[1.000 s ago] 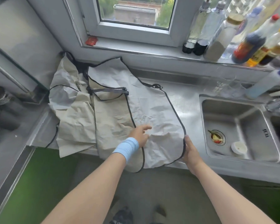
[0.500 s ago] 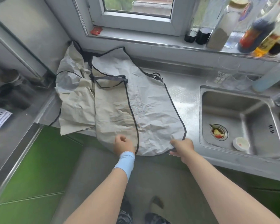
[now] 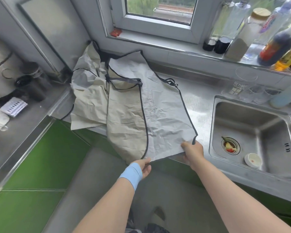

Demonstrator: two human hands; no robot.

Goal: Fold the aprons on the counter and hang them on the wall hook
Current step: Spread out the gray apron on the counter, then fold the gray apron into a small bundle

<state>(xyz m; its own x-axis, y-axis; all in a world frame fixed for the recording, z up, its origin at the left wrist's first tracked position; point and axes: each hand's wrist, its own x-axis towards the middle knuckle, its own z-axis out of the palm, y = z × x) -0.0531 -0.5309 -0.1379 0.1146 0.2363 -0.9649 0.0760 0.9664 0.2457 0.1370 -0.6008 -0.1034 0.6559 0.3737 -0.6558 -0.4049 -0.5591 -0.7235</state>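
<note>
Grey hem corners sit clamped in the fingers of the left hand and right hand. The grey apron lies spread on the bench. Beyond it, a second apron lies crumpled. Folding looks barely begun and hanging remains; no hook shows.

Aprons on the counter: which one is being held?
The flat apron: left hand and right hand pinch its near hem. The crumpled apron beside it lies untouched.
</note>
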